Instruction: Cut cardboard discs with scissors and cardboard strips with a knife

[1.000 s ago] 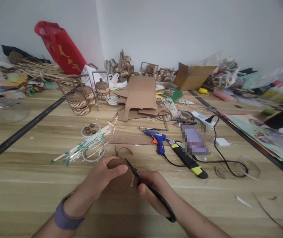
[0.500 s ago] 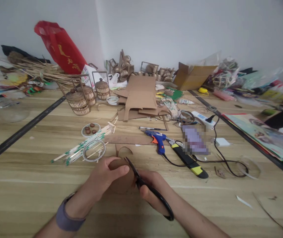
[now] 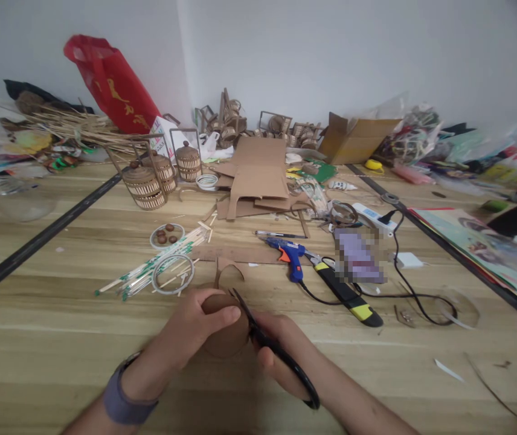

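Note:
My left hand (image 3: 197, 323) is closed on a round brown cardboard disc (image 3: 227, 339), thumb on its upper face. My right hand (image 3: 279, 347) grips black-handled scissors (image 3: 288, 359). Their blades are slightly apart and lie along the disc's right edge. From the disc's far side a curled cardboard strip (image 3: 232, 270) rises; I cannot tell whether it is still joined. Just beyond my left hand are a white ring (image 3: 173, 290) and a bundle of thin sticks (image 3: 145, 272) in clear and green wrapping.
A blue glue gun (image 3: 292, 257) and a black-yellow utility knife (image 3: 346, 296) lie to the right, with a black cable behind. Flat cardboard (image 3: 258, 166) is stacked ahead. Small lidded baskets (image 3: 143, 184) stand left of it; a dish (image 3: 154, 244) holds brown beads.
The disc has turned or tilted in my left hand, so more of its face shows. The scissors stay at its right edge. The whole view has shifted very slightly.

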Demonstrator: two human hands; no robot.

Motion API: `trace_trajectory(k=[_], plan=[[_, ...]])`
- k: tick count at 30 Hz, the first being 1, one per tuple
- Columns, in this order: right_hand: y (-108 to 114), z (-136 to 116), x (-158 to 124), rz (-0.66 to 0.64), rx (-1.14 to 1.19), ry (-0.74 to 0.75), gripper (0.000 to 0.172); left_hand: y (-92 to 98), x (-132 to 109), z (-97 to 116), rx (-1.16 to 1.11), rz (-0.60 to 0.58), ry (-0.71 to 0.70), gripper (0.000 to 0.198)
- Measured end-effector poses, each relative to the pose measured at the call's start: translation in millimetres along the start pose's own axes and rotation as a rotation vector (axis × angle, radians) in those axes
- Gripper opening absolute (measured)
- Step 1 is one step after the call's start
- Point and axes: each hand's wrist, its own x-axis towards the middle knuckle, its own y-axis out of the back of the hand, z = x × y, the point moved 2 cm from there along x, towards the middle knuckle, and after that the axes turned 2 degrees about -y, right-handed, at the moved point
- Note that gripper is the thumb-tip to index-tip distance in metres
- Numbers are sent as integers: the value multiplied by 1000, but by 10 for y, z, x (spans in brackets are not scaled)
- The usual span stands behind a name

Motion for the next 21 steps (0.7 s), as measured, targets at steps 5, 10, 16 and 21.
trace_trajectory(k=[5,10,16,21], plan=[[-5,16,-6,7,-19,-53,78,6,2,15,38,30,17,36],[1,20,-19,-8,-19,-74,75,19,23,-7,84,16,11,36],[-4,-15,-12,-1,-28,-39,75,33,23,-36,60,-46,-12,37],[-8,-30,-14,4,-36,-42,74,44,31,-41,65,-68,-1,38]])
